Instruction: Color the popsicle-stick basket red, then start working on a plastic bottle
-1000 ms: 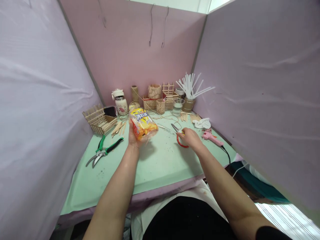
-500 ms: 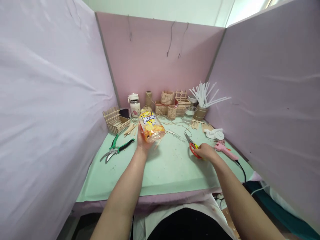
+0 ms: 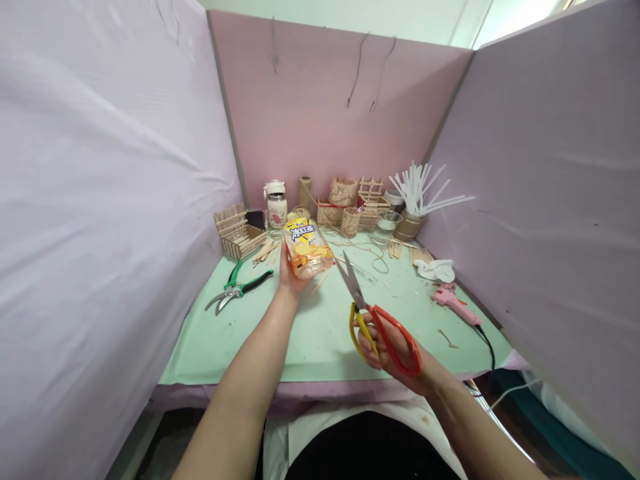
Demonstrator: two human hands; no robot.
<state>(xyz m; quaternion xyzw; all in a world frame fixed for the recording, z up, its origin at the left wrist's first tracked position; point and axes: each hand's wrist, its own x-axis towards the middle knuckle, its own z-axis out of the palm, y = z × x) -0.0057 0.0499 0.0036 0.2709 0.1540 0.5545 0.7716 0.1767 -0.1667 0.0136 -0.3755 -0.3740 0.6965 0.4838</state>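
Note:
My left hand (image 3: 293, 275) is wrapped round a clear plastic drink bottle (image 3: 306, 247) with a yellow and orange label, held tilted above the table. Its ribbed base faces down and toward me, and its other end is hidden. In my right hand (image 3: 395, 343) is a pair of scissors (image 3: 356, 293) with one red and one yellow handle loop. My fingers are in the loops, the blades stand slightly apart, and their tips point up beside the bottle without visibly touching it.
Green-handled pruning shears (image 3: 235, 288) lie left, a pink glue gun (image 3: 456, 305) right, near white tissue (image 3: 435, 269). At the back stand a stick-built crate (image 3: 240, 235), a white-lidded jar (image 3: 277, 208), a water bowl (image 3: 386, 227) and white sticks in a pot (image 3: 409, 225). Fabric walls enclose the table.
My right hand has lifted the scissors off the tabletop, turned them blades-up and brought them left and nearer to me. The left hand still holds the bottle in nearly the same place.

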